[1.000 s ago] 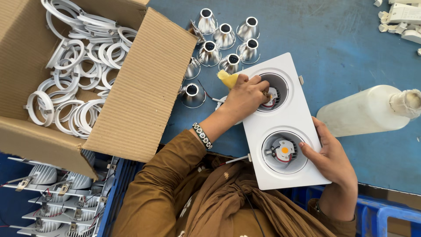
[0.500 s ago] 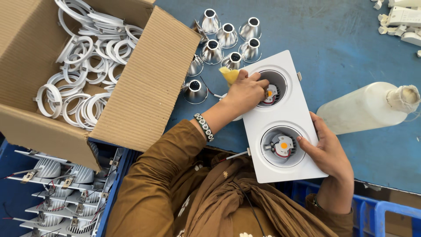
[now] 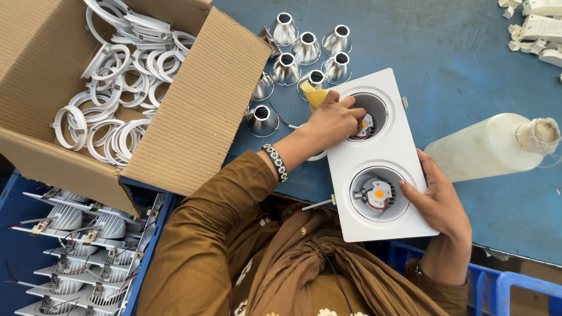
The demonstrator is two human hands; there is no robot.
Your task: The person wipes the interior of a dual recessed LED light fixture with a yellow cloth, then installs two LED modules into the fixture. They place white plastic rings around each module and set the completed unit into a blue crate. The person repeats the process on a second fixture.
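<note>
A white double downlight frame lies on the blue table, with two round recesses showing small orange-centred modules. My left hand rests on the rim of the upper recess, its fingers reaching inside, and grips a small yellow cloth. My right hand holds the frame's lower right edge, thumb beside the lower recess. The bracelet on my left wrist shows below the sleeve.
An open cardboard box of white rings stands at the left. Several silver reflector cones sit behind the frame. A white bottle lies at the right. Blue crates hold more fixtures at the lower left.
My left hand has stayed at the upper recess, shifting slightly inside it. The camera view has drifted a little; the frame and right hand keep their places.
</note>
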